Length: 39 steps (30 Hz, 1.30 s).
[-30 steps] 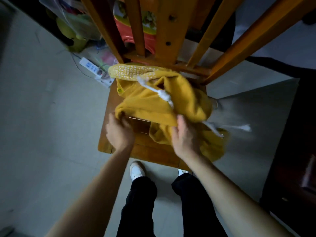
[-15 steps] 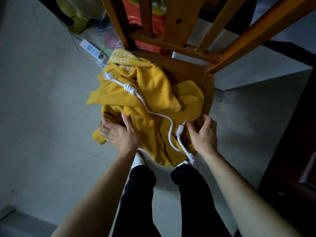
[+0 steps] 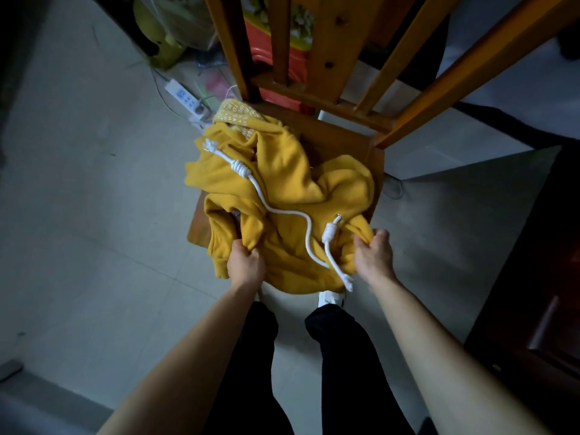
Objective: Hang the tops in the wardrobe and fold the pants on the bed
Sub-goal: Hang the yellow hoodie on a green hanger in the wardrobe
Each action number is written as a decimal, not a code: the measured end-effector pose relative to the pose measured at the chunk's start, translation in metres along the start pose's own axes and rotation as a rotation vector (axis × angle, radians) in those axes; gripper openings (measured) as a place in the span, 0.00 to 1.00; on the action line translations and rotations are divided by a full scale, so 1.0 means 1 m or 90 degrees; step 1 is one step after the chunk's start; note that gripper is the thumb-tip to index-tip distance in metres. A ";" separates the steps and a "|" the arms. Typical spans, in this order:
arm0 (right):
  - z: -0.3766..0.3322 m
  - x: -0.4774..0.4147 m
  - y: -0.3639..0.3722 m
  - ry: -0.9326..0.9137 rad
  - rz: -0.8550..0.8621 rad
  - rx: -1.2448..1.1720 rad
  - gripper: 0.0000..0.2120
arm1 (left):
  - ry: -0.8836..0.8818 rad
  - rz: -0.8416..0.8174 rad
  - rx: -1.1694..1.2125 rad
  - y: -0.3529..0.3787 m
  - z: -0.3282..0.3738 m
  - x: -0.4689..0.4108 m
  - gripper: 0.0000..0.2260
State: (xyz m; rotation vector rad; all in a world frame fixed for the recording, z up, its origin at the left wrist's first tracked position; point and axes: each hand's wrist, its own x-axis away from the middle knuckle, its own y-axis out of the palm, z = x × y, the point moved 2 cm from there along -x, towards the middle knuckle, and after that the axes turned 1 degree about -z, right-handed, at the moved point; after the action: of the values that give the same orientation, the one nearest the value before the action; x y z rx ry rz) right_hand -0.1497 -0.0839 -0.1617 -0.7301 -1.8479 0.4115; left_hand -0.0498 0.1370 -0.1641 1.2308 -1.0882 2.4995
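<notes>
A crumpled yellow hooded top (image 3: 282,189) with a thick white knotted drawstring (image 3: 301,218) lies on the seat of a wooden chair (image 3: 342,139), its front part hanging over the seat's near edge. My left hand (image 3: 246,265) grips a fold of the fabric at the lower left. My right hand (image 3: 373,255) grips the fabric at the lower right, beside a drawstring knot. No wardrobe, bed or pants are in view.
The chair's slatted back (image 3: 332,42) rises at the top. Behind it on the tiled floor lie a white power strip (image 3: 185,98), cables, bags and a red box (image 3: 276,64). Dark wooden furniture (image 3: 539,293) stands at right. My legs stand below the chair.
Both hands have closed on the top's near edge: the left slid down and gripped a fold, the right moved from the chair edge onto the fabric. The top has spread out toward me.
</notes>
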 end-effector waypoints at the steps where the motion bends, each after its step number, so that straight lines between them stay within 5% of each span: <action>1: -0.010 0.009 -0.011 -0.032 0.051 -0.032 0.12 | 0.002 -0.016 -0.012 -0.007 0.002 0.006 0.09; 5: -0.070 0.051 -0.062 -0.191 0.168 -0.142 0.13 | 0.030 -0.065 -0.045 -0.040 0.015 0.037 0.08; 11: -0.195 0.146 -0.143 -0.506 0.143 -0.245 0.13 | 0.031 -0.080 0.008 -0.112 0.070 0.106 0.10; 15: -0.272 0.225 -0.188 -0.698 0.021 -0.185 0.11 | 0.115 -0.010 0.027 -0.192 0.124 0.163 0.08; 21: -0.356 0.345 -0.208 -0.929 -0.197 -0.064 0.16 | 0.272 0.186 0.110 -0.317 0.182 0.236 0.26; 27: -0.400 0.514 -0.205 -1.123 -0.417 0.111 0.22 | 0.367 0.339 0.070 -0.432 0.158 0.307 0.49; 29: -0.403 0.561 -0.193 -1.186 -0.454 0.123 0.22 | 0.363 0.380 0.084 -0.468 0.136 0.321 0.46; 33: -0.412 0.637 -0.146 -1.277 -0.417 0.058 0.19 | 0.363 0.442 0.143 -0.529 0.071 0.347 0.13; 37: -0.423 0.702 -0.080 -1.256 -0.360 -0.040 0.19 | 0.268 0.542 0.154 -0.600 -0.009 0.374 0.07; 39: -0.423 0.736 -0.040 -1.197 -0.404 -0.073 0.19 | 0.245 0.529 0.244 -0.635 -0.056 0.382 0.14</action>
State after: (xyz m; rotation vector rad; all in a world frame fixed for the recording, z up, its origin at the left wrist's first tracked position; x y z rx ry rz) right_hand 0.0406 0.3436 0.5471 0.5915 -3.6391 0.6146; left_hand -0.0648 0.5692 0.4404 0.2932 -1.2143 3.4806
